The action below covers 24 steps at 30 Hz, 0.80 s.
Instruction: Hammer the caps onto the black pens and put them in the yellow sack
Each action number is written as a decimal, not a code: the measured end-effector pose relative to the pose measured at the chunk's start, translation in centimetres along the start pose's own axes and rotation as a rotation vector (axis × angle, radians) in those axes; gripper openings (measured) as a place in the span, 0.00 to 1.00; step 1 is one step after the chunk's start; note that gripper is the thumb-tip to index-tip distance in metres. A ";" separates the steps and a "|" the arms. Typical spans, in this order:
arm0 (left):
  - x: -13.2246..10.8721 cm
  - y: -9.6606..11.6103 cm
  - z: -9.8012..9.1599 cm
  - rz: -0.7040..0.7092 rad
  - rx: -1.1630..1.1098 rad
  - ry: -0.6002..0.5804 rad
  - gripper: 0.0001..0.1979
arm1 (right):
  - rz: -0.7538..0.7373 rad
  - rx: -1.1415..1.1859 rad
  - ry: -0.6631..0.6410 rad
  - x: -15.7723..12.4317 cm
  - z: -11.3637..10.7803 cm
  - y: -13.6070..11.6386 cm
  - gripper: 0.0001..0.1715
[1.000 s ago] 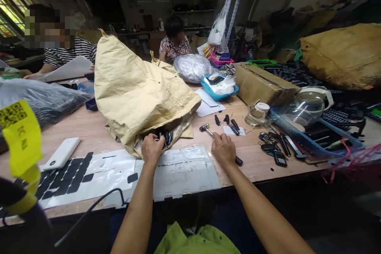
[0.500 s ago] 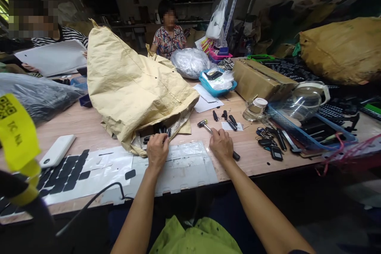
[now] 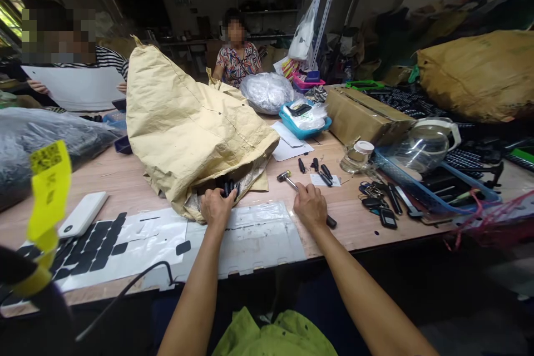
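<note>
Head view: L hand (image 3: pixel 217 206) is at the open mouth of the big tan sack (image 3: pixel 187 117), fingers bent in at the black pieces (image 3: pixel 231 188) just inside, on the near side. Can't tell if it's gripping one – fingertips are partly hidden. R hand (image 3: pixel 311 206) is closed round the handle of the hammer (image 3: pixel 291 181), head pointing far left, butt end poking out near right.

Step in hand looks like L-hand work at the sack mouth, w/ hammer parked in R hand. To do it well, imo: pinch one piece btwn thumb & fingertips, by its end, & draw it straight out toward the near side, so it doesn't snag the sack's edge or drag others along. Sack mouth sags low, so a flat wrist is prob. best.

R hand: loose hold is enough; hammer head best kept low & clear of the loose black parts (image 3: pixel 324 173) far right of it, some by a small white card (image 3: pixel 319 180). Glass jar (image 3: pixel 354 160) is farther right – breakable, so no wide swings that way.

Grey sheet (image 3: pixel 258 239) lies near, between the arms, w/ bare surface to set a piece on. Keys (image 3: pixel 373 200) sit well right, outside the hands' area.
</note>
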<state>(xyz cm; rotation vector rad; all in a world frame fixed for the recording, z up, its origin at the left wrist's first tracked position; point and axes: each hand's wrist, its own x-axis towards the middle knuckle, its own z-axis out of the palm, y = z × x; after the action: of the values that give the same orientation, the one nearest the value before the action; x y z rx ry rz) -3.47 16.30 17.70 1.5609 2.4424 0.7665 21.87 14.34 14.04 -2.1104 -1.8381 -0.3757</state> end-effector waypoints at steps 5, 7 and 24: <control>0.5 -0.7 -0.6 0.082 -0.062 0.040 0.08 | 0.007 0.005 -0.016 0.1 -0.2 -0.1 0.20; -0.3 -1.1 -0.8 0.238 -0.133 0.058 0.08 | 0.010 0.011 -0.028 0.1 -0.4 -0.1 0.20; -4.2 -1.3 2.3 0.630 -0.357 -0.360 0.06 | 0.082 0.275 -0.185 0.4 -2.0 0.5 0.22</control>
<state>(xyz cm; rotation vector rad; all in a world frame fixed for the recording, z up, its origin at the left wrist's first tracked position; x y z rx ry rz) -1.74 12.91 14.49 2.0977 1.4691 0.8477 22.47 13.81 15.94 -2.0761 -1.7743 0.0909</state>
